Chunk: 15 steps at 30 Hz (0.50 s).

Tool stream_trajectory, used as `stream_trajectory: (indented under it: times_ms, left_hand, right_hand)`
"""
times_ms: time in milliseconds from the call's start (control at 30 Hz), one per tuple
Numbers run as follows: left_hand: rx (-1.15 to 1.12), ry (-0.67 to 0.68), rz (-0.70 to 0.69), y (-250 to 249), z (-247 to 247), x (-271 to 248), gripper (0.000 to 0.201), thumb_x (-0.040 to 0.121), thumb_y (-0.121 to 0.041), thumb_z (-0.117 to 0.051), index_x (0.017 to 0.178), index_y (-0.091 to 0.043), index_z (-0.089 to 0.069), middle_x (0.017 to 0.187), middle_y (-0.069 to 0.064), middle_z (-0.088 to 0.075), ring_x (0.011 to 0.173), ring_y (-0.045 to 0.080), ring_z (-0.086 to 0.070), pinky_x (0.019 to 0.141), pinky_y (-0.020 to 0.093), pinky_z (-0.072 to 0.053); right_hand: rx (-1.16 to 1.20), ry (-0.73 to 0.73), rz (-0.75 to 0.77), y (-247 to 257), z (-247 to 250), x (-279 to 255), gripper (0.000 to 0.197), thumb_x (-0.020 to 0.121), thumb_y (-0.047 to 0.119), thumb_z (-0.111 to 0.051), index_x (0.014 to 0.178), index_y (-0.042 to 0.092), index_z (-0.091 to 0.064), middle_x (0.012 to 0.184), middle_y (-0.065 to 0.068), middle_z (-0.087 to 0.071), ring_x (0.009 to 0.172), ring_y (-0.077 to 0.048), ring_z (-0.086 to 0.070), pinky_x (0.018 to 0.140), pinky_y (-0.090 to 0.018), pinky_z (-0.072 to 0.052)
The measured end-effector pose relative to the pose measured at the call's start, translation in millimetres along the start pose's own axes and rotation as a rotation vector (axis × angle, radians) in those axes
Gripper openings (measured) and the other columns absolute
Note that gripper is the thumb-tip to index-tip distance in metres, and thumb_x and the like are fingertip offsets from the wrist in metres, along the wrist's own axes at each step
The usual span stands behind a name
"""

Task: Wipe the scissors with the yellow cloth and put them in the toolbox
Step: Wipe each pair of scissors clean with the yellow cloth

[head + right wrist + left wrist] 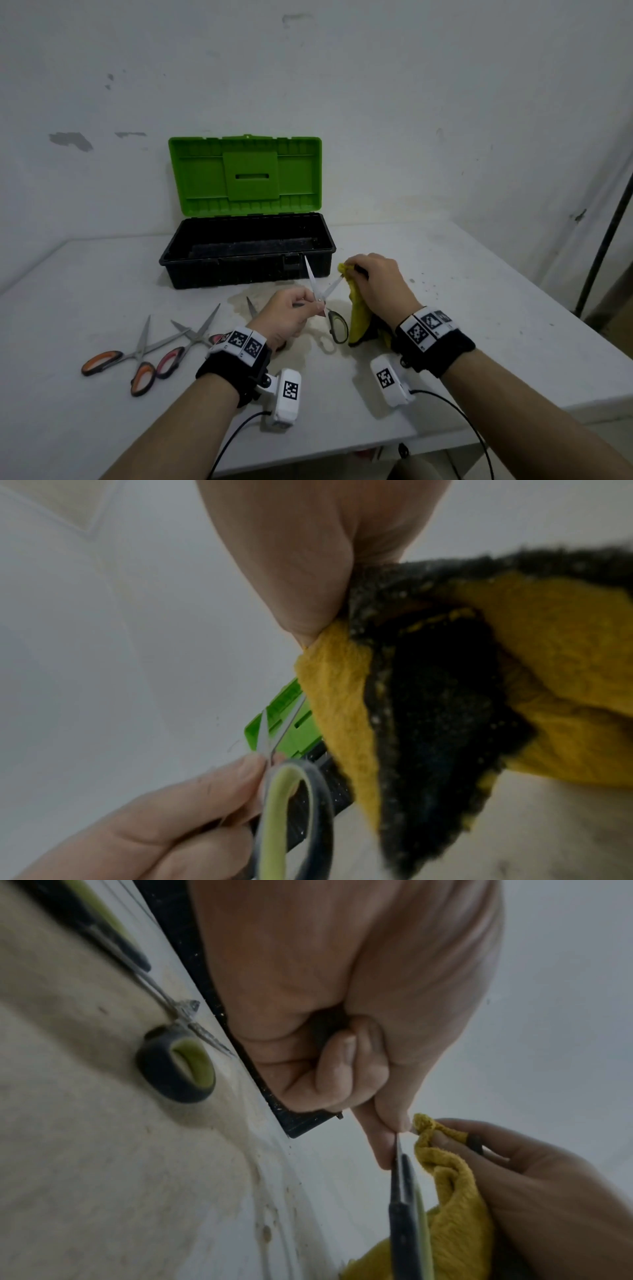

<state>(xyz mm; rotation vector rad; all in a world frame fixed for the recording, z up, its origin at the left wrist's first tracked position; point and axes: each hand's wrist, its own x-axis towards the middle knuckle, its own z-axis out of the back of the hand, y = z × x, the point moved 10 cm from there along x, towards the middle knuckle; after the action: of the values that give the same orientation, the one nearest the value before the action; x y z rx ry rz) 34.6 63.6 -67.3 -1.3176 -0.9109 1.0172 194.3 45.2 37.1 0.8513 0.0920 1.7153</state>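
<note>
My left hand (313,305) pinches a pair of scissors (334,323) with black and yellow-green handles near the pivot, above the table. Its blades are spread: one points up toward the toolbox, the other runs right into the yellow cloth (358,308). My right hand (354,272) grips that cloth, bunched round the right blade's tip. The toolbox (246,270) stands behind, black base, green lid (245,174) raised. In the left wrist view my left hand (394,1139) holds the scissors (404,1204) beside the cloth (452,1191). The right wrist view shows the cloth (342,696), dark on its inner side, and the scissors (294,799).
On the table (479,308) to my left lie orange-handled scissors (137,359) and pink-handled scissors (185,346). Another pair (174,1064) with black and green handles lies under my left hand, by the toolbox front. A dark pole (603,240) stands at the right.
</note>
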Motion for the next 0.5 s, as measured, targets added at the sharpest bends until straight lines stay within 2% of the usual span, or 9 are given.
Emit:
stream_trajectory:
  times_ms: [100,167,267,333,400,500]
  left_hand:
    - [0.018,-0.012,-0.003,-3.8,2.5,-5.5,0.019,0.095,-0.014,-0.066,0.078,-0.009,-0.059,0.083,0.010,-0.076,0.040,0.009,-0.029,0.038,0.019,-0.024]
    - [0.008,-0.012,-0.002,-5.1,3.4,-8.9,0.020,0.096,-0.014,-0.065,0.077,-0.008,-0.058,0.081,0.009,-0.075,0.040,0.009,-0.030,0.039,0.019,-0.023]
    - [-0.005,-0.006,0.005,-4.0,0.2,-7.9,0.014,0.096,-0.012,-0.065,0.089,-0.001,-0.060,0.081,0.009,-0.075,0.042,0.010,-0.030,0.040,0.020,-0.023]
    - [0.024,-0.012,0.003,-4.6,-3.1,-5.5,0.014,0.095,-0.012,-0.065,0.095,0.002,-0.062,0.085,0.009,-0.076,0.041,0.009,-0.032,0.039,0.020,-0.026]
    - [0.054,-0.013,-0.007,-6.7,-5.7,-4.0,0.012,0.095,-0.013,-0.066,0.088,-0.004,-0.062,0.084,0.008,-0.075,0.040,0.009,-0.032,0.039,0.020,-0.028]
    - [0.049,-0.010,-0.032,-10.5,-6.6,-1.7,0.019,0.095,-0.015,-0.066,0.079,-0.010,-0.058,0.083,0.008,-0.076,0.041,0.009,-0.032,0.040,0.020,-0.028]
  right_hand:
    - [0.029,-0.052,0.013,6.4,12.9,-2.4,0.013,0.093,0.019,-0.063,0.101,0.017,-0.073,0.090,-0.005,-0.067,0.083,-0.020,-0.060,0.077,-0.025,-0.045]
    - [0.053,0.010,0.083,24.1,5.4,-12.2,0.014,0.093,0.021,-0.063,0.103,0.018,-0.072,0.091,-0.003,-0.068,0.082,-0.016,-0.060,0.077,-0.024,-0.046]
    - [0.060,0.144,0.140,37.9,-19.3,-25.7,0.014,0.093,0.019,-0.062,0.103,0.017,-0.072,0.093,-0.003,-0.067,0.084,-0.017,-0.060,0.079,-0.027,-0.048]
    - [0.054,0.167,0.135,32.6,-27.5,-26.0,0.014,0.092,0.017,-0.062,0.101,0.016,-0.073,0.093,-0.004,-0.067,0.085,-0.018,-0.061,0.080,-0.029,-0.050]
    - [0.050,0.159,0.123,24.5,-27.7,-22.0,0.014,0.092,0.017,-0.063,0.101,0.017,-0.073,0.093,-0.003,-0.068,0.085,-0.018,-0.062,0.080,-0.028,-0.049]
    - [0.023,0.105,0.097,15.3,-16.4,-10.2,0.014,0.092,0.020,-0.063,0.102,0.018,-0.073,0.092,-0.005,-0.069,0.084,-0.019,-0.062,0.078,-0.025,-0.046]
